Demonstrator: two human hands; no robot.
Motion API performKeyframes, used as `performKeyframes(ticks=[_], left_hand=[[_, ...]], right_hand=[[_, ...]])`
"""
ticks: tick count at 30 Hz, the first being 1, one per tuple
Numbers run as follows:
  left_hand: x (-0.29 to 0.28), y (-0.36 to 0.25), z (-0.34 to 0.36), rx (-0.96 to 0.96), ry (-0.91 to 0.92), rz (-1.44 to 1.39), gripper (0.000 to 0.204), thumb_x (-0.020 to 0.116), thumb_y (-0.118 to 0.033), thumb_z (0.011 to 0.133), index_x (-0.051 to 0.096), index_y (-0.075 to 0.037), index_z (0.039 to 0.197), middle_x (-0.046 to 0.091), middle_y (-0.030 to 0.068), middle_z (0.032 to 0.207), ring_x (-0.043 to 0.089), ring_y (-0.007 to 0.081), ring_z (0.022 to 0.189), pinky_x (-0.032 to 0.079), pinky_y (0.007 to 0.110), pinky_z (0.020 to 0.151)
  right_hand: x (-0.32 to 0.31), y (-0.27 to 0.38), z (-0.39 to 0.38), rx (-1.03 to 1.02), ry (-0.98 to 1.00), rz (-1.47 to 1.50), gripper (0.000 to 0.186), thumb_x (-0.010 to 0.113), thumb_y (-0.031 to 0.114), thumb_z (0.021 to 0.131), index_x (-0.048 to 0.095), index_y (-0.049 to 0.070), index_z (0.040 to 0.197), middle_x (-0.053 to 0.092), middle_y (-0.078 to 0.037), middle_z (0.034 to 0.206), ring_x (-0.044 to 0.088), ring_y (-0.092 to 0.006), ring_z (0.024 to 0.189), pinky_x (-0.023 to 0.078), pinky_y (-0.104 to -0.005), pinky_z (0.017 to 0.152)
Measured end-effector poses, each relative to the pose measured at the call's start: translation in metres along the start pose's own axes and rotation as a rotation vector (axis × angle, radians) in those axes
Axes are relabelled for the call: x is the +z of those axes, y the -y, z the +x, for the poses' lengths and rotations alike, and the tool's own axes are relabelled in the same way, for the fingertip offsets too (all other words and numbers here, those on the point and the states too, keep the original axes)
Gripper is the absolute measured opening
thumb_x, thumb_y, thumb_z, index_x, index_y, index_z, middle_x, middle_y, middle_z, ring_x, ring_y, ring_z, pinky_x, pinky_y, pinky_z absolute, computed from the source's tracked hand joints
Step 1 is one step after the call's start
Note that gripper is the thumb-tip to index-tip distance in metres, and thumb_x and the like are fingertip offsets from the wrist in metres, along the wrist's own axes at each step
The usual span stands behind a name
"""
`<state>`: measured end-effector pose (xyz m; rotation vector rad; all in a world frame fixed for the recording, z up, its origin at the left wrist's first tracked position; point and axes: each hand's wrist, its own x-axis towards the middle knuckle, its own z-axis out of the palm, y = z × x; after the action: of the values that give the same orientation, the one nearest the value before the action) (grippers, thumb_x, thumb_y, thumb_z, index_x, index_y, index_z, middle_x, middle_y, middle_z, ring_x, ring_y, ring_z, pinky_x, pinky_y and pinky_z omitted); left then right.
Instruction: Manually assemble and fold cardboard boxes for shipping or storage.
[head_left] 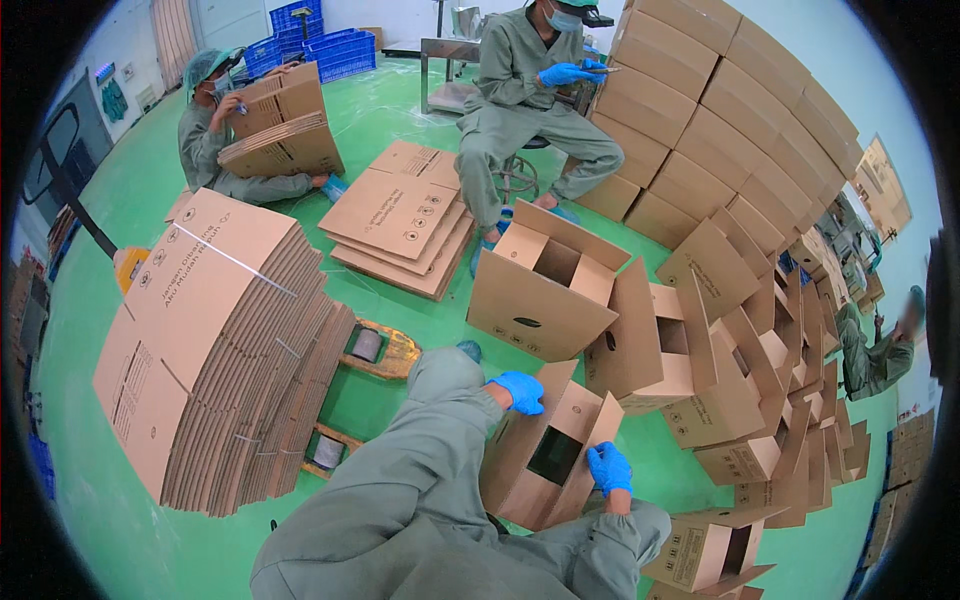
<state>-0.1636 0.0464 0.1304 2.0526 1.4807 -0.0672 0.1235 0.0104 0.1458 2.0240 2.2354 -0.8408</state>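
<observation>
A brown cardboard box [494,472] stands between my knees, its long outer flaps raised and its short flaps folded inward around a dark gap. My left hand [517,392], in a blue glove, is closed at the far end of the box's left flap. On the other side, my right hand [608,468], also gloved in blue, grips the edge of the right flap with curled fingers. Beyond the box, another opened carton [535,315] sits on the floor, with a similar carton [625,345] to its right.
Strapped flat cartons [215,270] are piled at left on a yellow pallet jack [385,350]. More flat cartons [395,200] lie ahead. Opened boxes [720,400] crowd the right, below a wall of closed boxes [715,110]. Seated co-workers [540,100] are nearby, one holding flat cardboard [280,120].
</observation>
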Motion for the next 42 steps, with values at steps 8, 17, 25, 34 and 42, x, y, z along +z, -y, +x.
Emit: performKeyframes(ticks=[8,17,25,34,42], left_hand=[[0.0008,0.0004,0.0006,-0.006,0.005,0.004,0.041,0.054,-0.041,0.075,0.067,-0.005,0.088,0.065,0.018,0.09,0.062,0.0359,0.083,0.049,0.046,0.073],[-0.0009,-0.0006,-0.0011,-0.009,-0.001,0.003,0.039,0.053,-0.039,0.075,0.067,-0.005,0.087,0.064,0.0187,0.09,0.062,0.0362,0.082,0.049,0.045,0.072],[-0.0008,0.0012,0.0012,0.021,0.032,-0.003,0.044,0.051,-0.044,0.079,0.064,-0.005,0.091,0.063,0.0202,0.093,0.06,0.0386,0.085,0.048,0.047,0.073],[0.0,0.0022,0.0015,0.042,0.014,0.001,0.044,0.05,-0.045,0.079,0.064,-0.004,0.089,0.063,0.0207,0.091,0.06,0.0387,0.084,0.047,0.047,0.073],[0.0057,0.0037,0.0035,0.061,-0.063,-0.006,0.041,0.053,-0.041,0.074,0.067,-0.004,0.086,0.064,0.0191,0.087,0.062,0.0364,0.08,0.049,0.046,0.071]], right_hand=[[0.0048,-0.0057,0.0038,-0.006,0.003,0.001,0.037,0.055,0.037,0.081,0.06,0.004,0.098,0.064,-0.02,0.093,0.061,-0.0362,0.088,0.047,-0.0437,0.078],[0.0068,-0.0083,0.0051,-0.022,-0.008,0.011,0.036,0.055,0.037,0.081,0.06,0.004,0.096,0.065,-0.019,0.091,0.061,-0.0353,0.087,0.047,-0.0431,0.077],[0.0053,-0.0055,0.004,-0.011,0.019,-0.008,0.036,0.055,0.037,0.082,0.06,0.005,0.097,0.065,-0.018,0.092,0.061,-0.0354,0.087,0.047,-0.0429,0.078],[0.006,-0.0073,0.0038,-0.039,0.008,0.003,0.037,0.055,0.037,0.082,0.06,0.004,0.097,0.064,-0.019,0.091,0.061,-0.0363,0.087,0.047,-0.0438,0.077],[0.0016,-0.0016,0.0009,-0.012,-0.001,0.005,0.037,0.055,0.038,0.082,0.06,0.004,0.096,0.064,-0.02,0.091,0.061,-0.0363,0.086,0.047,-0.0435,0.077]])
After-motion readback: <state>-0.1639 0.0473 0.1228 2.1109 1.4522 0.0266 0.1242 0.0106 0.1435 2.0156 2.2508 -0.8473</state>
